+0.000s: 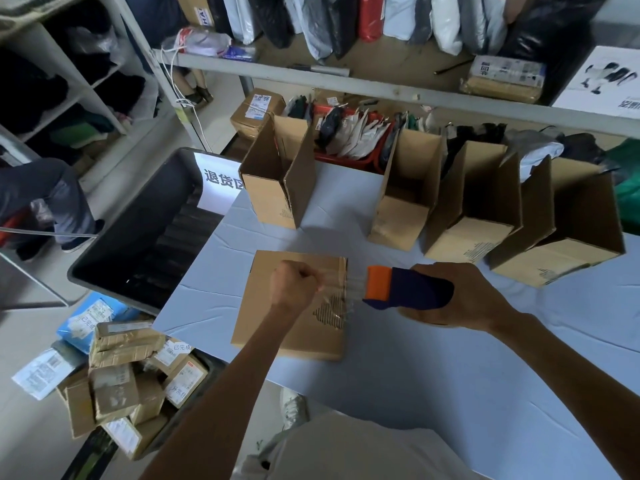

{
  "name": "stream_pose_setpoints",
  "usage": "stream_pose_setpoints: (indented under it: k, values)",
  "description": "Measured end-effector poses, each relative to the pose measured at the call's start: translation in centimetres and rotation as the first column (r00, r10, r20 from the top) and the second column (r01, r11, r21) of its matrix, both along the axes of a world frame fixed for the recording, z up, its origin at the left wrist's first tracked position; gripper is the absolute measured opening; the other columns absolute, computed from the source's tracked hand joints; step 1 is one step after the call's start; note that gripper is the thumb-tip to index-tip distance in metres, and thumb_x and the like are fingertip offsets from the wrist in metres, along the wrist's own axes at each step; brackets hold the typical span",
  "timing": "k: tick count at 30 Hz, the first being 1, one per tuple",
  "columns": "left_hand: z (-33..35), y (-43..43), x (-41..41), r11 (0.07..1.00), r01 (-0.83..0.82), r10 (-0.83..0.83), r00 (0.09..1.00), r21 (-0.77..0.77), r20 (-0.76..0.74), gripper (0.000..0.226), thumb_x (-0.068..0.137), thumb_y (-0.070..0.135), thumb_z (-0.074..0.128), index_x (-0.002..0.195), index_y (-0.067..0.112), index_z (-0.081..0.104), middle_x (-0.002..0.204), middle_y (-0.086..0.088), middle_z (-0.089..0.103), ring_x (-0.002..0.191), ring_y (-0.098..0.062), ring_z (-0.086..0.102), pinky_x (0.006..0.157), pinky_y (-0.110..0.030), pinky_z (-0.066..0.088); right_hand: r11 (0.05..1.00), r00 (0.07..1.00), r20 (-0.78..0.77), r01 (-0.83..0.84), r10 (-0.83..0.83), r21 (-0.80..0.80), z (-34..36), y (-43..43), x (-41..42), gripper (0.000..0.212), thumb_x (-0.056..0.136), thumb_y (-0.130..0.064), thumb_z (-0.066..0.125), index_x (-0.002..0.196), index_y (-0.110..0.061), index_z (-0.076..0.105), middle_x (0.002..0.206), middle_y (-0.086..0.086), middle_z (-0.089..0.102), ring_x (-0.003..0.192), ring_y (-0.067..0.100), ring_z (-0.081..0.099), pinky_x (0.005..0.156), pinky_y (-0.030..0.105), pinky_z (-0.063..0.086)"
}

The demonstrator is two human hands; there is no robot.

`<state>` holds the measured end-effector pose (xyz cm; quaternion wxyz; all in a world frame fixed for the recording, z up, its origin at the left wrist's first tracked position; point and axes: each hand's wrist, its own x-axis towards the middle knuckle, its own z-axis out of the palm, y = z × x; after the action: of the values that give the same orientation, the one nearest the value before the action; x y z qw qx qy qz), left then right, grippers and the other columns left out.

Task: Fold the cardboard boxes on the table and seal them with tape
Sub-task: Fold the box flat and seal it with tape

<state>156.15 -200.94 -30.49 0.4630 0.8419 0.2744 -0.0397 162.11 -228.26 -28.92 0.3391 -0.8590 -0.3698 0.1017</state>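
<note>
A closed cardboard box (273, 327) lies near the table's left front edge. My left hand (296, 287) is curled into a fist over its top and pinches the end of a clear tape strip (341, 292). That strip stretches right to a tape dispenser (405, 289), blue with an orange front, which my right hand (457, 296) grips just beyond the box's right edge. Several open, upright cardboard boxes (277, 178) stand in a row along the back of the table (433, 393).
A dark grey bin (145, 230) stands left of the table. Taped parcels (124, 375) are piled on the floor at lower left. Shelves with bagged goods (346, 26) run behind the table. A person's legs (52, 202) show at far left.
</note>
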Motion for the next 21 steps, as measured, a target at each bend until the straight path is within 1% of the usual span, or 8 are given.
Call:
stream_pose_setpoints:
  k: [3,5,8,10,12,14,17,21]
  values:
    - [0.0,-0.1,0.1,1.000,0.006,-0.006,1.000,0.003,0.013,0.029,0.077,-0.001,0.057,0.060,0.017,0.072,0.057,0.009,0.065,0.056,-0.007,0.058,0.062,-0.020,0.051,0.999,1.000,0.003,-0.017,0.017,-0.036,-0.5,-0.1,0.5,0.050,0.067,-0.052,0.079,0.107,-0.038,0.053,0.084,-0.027,0.060,0.082,0.002,0.062,0.068,0.019,0.054]
    - [-0.2,-0.3,0.3,1.000,0.013,-0.013,1.000,-0.003,0.013,0.023,0.078,0.002,0.060,0.065,0.015,0.074,0.064,0.000,0.069,0.059,-0.010,0.060,0.066,-0.024,0.055,0.997,1.000,0.020,0.001,0.000,-0.082,-1.0,0.0,0.9,0.054,0.066,-0.055,0.077,0.111,-0.037,0.053,0.088,-0.022,0.062,0.082,0.004,0.062,0.068,0.019,0.053]
    - [-0.7,-0.3,0.6,0.999,0.020,-0.020,1.000,0.045,0.009,0.014,0.080,0.019,0.070,0.068,0.013,0.075,0.065,-0.005,0.070,0.063,-0.020,0.066,0.067,-0.032,0.057,0.988,0.998,0.062,0.024,-0.015,-0.154,-1.8,0.4,1.3,0.058,0.067,-0.046,0.081,0.115,-0.026,0.056,0.094,-0.010,0.066,0.083,0.007,0.061,0.068,0.016,0.049]
    - [-1.1,-0.4,0.8,0.994,0.023,-0.022,1.000,0.102,-0.009,0.021,0.079,0.025,0.072,0.065,0.010,0.074,0.062,-0.007,0.069,0.062,-0.024,0.066,0.063,-0.032,0.055,0.980,0.997,0.076,0.030,-0.015,-0.198,-2.0,0.8,1.5,0.057,0.067,-0.044,0.081,0.115,-0.024,0.057,0.092,-0.008,0.065,0.081,0.009,0.061,0.067,0.017,0.048]
    - [-1.4,-0.5,0.8,0.981,0.057,-0.051,0.998,0.187,-0.037,0.022,0.079,0.025,0.072,0.065,0.008,0.073,0.060,-0.006,0.066,0.057,-0.020,0.060,0.055,-0.024,0.048,0.967,0.996,0.090,0.024,-0.001,-0.253,-2.3,1.2,1.6,0.056,0.067,-0.044,0.080,0.114,-0.026,0.057,0.089,-0.007,0.064,0.079,0.008,0.059,0.067,0.019,0.048]
    - [-1.7,-0.8,0.7,0.958,0.105,-0.089,0.994,0.268,-0.070,0.022,0.080,0.022,0.068,0.066,0.006,0.072,0.061,-0.009,0.065,0.054,-0.016,0.052,0.051,-0.024,0.043,0.954,0.995,0.100,0.028,0.002,-0.299,-2.6,1.5,1.8,0.055,0.067,-0.044,0.079,0.114,-0.026,0.056,0.089,-0.009,0.062,0.077,0.006,0.056,0.066,0.018,0.045]
    - [-2.4,-1.3,0.8,0.934,0.151,-0.133,0.988,0.324,-0.078,0.022,0.084,0.019,0.063,0.070,0.003,0.070,0.073,-0.013,0.070,0.064,-0.023,0.060,0.065,-0.035,0.052,0.940,0.996,0.091,0.032,-0.001,-0.340,-2.9,1.7,2.0,0.056,0.068,-0.045,0.079,0.115,-0.027,0.056,0.090,-0.008,0.061,0.079,0.006,0.055,0.067,0.017,0.043]
    - [-2.8,-1.5,1.3,0.874,0.266,-0.222,0.963,0.407,-0.153,0.027,0.089,0.031,0.061,0.082,0.004,0.064,0.085,-0.013,0.068,0.084,-0.030,0.060,0.075,-0.035,0.045,0.932,0.997,0.077,0.023,0.005,-0.363,-3.1,1.8,2.0,0.058,0.068,-0.044,0.079,0.117,-0.025,0.055,0.091,-0.008,0.061,0.079,0.005,0.054,0.066,0.015,0.042]
